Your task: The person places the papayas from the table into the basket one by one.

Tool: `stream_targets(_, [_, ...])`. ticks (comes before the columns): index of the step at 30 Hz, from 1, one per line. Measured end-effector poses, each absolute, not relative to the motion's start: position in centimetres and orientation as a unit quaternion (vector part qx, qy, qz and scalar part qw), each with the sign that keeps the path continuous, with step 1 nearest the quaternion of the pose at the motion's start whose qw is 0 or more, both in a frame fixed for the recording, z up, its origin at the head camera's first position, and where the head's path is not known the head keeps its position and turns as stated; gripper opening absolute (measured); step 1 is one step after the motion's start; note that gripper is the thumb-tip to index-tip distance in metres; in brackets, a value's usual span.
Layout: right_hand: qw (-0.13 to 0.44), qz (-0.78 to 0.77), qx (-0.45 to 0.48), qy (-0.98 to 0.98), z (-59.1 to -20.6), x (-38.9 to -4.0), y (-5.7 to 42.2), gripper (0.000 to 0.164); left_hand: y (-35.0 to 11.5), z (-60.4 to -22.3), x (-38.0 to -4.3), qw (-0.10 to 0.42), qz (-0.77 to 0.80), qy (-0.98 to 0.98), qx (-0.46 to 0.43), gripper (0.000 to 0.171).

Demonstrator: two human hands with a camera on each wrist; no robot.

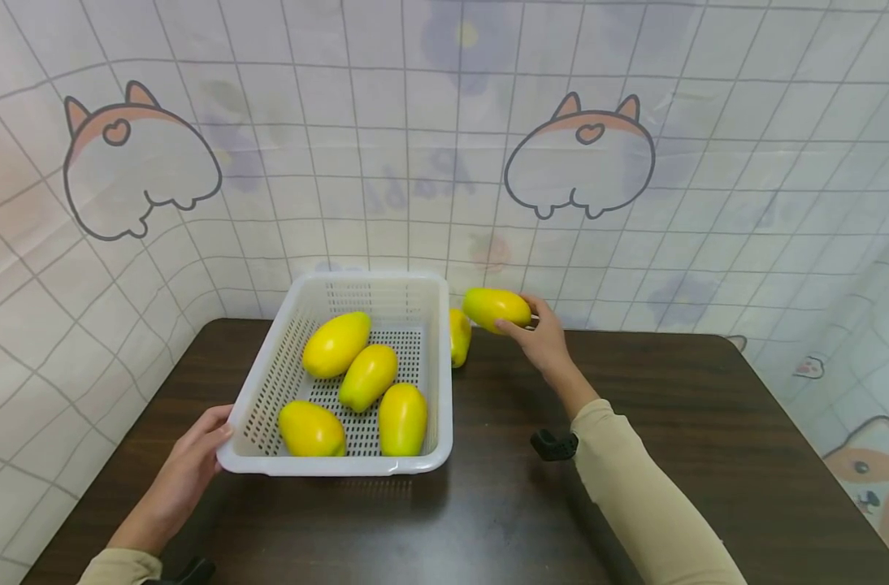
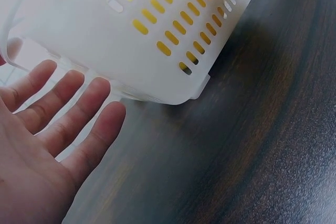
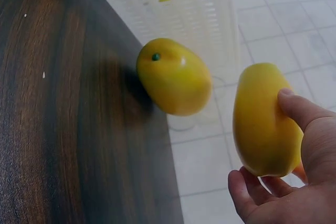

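My right hand point(image 1: 545, 337) grips a smooth, oblong, yellow papaya-like fruit point(image 1: 496, 309) between thumb and fingers, raised above the table's back edge. Just right of the basket sits a second such fruit point(image 3: 175, 77), its green stem end showing in the right wrist view. A white perforated plastic basket point(image 1: 444, 406) holds several more of these yellow fruits point(image 1: 403, 420). At its near left corner, my left hand point(image 1: 188, 467) holds the rim, thumb over the edge. In the left wrist view the fingers point(image 2: 97, 129) lie along the basket's outside.
Everything stands on a dark wood-grain table point(image 1: 503, 520). A pale checked curtain point(image 1: 444, 162) with cartoon animals hangs right behind the table and round its sides. Black wrist straps point(image 1: 554, 444) are on both forearms.
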State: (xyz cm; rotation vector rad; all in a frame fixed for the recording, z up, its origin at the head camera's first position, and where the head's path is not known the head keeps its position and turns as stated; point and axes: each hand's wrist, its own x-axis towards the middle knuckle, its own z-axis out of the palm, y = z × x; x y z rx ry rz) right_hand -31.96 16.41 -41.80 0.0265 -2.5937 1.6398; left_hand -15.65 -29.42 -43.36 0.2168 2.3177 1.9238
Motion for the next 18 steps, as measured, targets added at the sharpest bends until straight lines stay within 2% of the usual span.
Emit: stream_targets(18, [0.049,0.535,0.035,-0.843,-40.88,-31.75,15.66,0.075,-29.30,-43.22,-15.62,0.065,0.630,0.771,0.061,0.036])
